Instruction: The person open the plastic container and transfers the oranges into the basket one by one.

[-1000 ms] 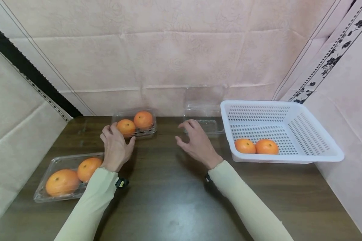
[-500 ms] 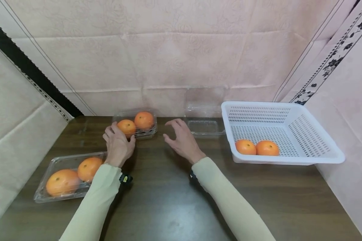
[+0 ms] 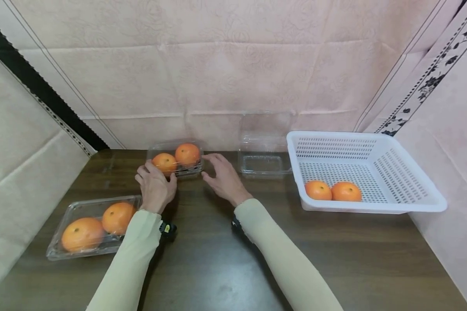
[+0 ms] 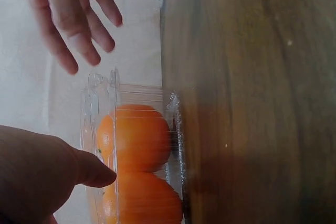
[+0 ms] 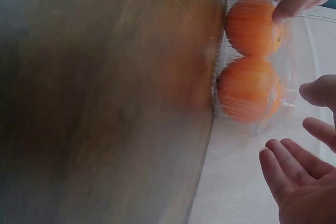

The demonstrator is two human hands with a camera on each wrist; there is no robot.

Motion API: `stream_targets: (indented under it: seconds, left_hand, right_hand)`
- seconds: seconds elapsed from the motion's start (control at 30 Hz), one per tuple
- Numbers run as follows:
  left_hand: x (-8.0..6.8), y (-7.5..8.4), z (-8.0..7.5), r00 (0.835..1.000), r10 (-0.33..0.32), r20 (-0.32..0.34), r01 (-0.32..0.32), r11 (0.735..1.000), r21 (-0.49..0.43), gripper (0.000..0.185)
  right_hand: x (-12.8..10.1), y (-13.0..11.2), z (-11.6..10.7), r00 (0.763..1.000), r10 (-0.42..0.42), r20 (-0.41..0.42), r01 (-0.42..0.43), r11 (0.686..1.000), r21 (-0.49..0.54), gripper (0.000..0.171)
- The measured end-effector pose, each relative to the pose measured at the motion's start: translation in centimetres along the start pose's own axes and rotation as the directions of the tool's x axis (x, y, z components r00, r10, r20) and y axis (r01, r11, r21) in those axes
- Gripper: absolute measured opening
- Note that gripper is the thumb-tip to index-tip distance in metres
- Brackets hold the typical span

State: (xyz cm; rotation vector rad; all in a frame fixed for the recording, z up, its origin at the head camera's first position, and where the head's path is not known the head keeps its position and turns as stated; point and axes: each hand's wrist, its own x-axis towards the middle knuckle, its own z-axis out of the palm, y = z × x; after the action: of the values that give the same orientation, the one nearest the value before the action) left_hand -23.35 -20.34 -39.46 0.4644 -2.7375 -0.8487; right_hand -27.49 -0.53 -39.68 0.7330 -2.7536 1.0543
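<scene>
A clear plastic clamshell box (image 3: 190, 169) with two oranges (image 3: 187, 154) inside stands near the back edge, left of centre. My left hand (image 3: 155, 188) holds its left front corner, the thumb (image 4: 94, 169) against the rim in the left wrist view. In the head view my right hand (image 3: 225, 179) is beside the box's right end, thumb and fingers spread. The right wrist view shows a gap between the right fingers (image 5: 283, 174) and the box. How firmly the lid sits cannot be told.
Another clear box (image 3: 118, 247) with two oranges (image 3: 83, 234) lies at the front left. An open clear box (image 3: 262, 164) stands at the back, lid upright. To its right is a white basket (image 3: 404, 206) holding two oranges (image 3: 346, 191). Cloth walls (image 3: 233, 77) surround the wooden table (image 3: 218, 268).
My right hand has moved left from in front of the open box to the right end of the filled box. The left hand has stayed at its corner.
</scene>
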Motion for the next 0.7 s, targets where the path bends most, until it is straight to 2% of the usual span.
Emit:
stream_targets:
  seconds: [0.27,0.5,0.7]
  left_hand:
    - [-0.4,0.2,0.0,0.999,-0.01,-0.039,0.009,1.0,-0.016,0.068]
    - [-0.6,0.7,0.0,0.998,-0.04,-0.052,0.039,0.999,-0.019,0.068]
    - [-1.1,0.9,-0.2,0.997,-0.043,-0.069,0.04,0.998,-0.055,0.064]
  right_hand:
    - [0.2,-0.2,0.7,0.998,0.013,0.059,-0.015,0.999,0.037,0.056]
    - [0.0,-0.2,0.8,0.999,0.01,0.051,-0.012,0.999,0.048,0.055]
    - [-0.3,0.0,0.5,0.998,0.026,0.054,-0.029,0.997,0.067,0.056]
